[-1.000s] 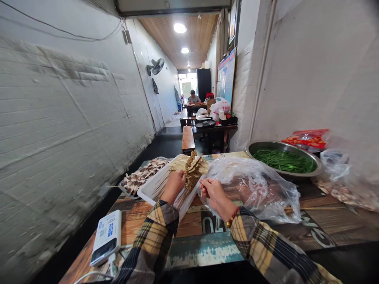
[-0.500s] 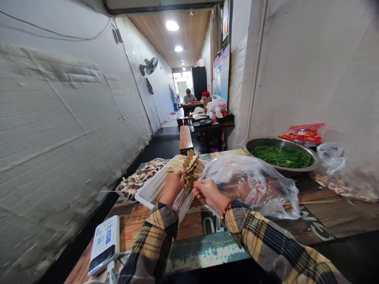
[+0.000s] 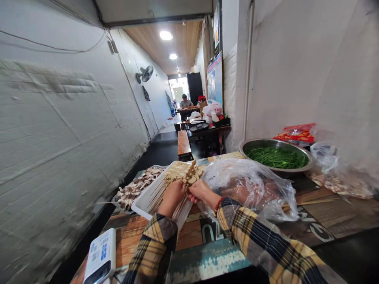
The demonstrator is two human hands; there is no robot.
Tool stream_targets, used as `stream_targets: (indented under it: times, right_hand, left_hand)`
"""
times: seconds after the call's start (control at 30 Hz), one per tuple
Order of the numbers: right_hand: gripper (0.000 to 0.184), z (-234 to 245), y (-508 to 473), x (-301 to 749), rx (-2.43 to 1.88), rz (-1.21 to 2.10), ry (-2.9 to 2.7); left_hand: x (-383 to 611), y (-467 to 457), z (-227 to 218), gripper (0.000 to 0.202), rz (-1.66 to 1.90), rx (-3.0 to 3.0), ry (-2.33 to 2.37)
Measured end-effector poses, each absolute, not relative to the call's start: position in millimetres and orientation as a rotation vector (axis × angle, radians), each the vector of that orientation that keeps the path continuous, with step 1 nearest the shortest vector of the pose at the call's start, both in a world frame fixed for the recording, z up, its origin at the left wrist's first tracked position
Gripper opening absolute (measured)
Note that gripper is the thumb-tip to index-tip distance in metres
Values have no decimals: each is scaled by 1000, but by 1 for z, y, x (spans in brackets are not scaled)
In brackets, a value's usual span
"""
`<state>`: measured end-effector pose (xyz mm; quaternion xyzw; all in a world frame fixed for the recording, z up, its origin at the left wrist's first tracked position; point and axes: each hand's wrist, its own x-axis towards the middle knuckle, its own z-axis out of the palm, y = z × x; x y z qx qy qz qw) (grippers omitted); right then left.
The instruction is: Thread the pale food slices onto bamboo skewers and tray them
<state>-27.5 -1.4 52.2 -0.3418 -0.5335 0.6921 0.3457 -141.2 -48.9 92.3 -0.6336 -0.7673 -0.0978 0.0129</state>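
Observation:
My left hand [image 3: 172,196] is closed round a bunch of bamboo skewers [image 3: 189,178] loaded with tan food pieces, held over a white tray [image 3: 142,202] of more skewers. My right hand [image 3: 200,192] is closed in a pinch right against that bunch, touching the sticks just below the food. Both arms wear yellow plaid sleeves, and a red bead bracelet sits on the right wrist. A crumpled clear plastic bag [image 3: 254,185] lies just right of my hands.
A tray of sliced mushrooms [image 3: 134,187] lies left of the white tray. A metal bowl of green stalks [image 3: 276,156], a red packet [image 3: 294,134] and another bag [image 3: 340,177] sit at the right. A white power bank [image 3: 99,258] lies near left. A person sits far down the aisle.
My right hand has moved left and closed in on the skewer bunch, which has tipped lower toward the tray. The view has shifted slightly right and down.

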Motion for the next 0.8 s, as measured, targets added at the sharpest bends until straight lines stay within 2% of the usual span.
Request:
stream_targets:
  times: [0.17,0.43,0.57,0.7,0.8]
  right_hand:
    - [36,59,-13,-9,-953,1547,-1748]
    - [19,71,-6,40,-964,1157,-1880]
    - [27,82,6,56,-974,932,-1855]
    - [40,82,4,50,-760,382,-2229]
    - [47,73,0,36,-753,128,-2441]
  left_hand:
    - [-137,-56,92,30,-293,-1993,-2339]
    - [-131,-78,87,26,-175,-1939,-2318]
    - [-132,-84,85,27,-124,-1943,-2318]
    - [-136,-83,81,27,-70,-1925,-2300]
    - [-138,-81,81,28,-87,-1885,-2301]
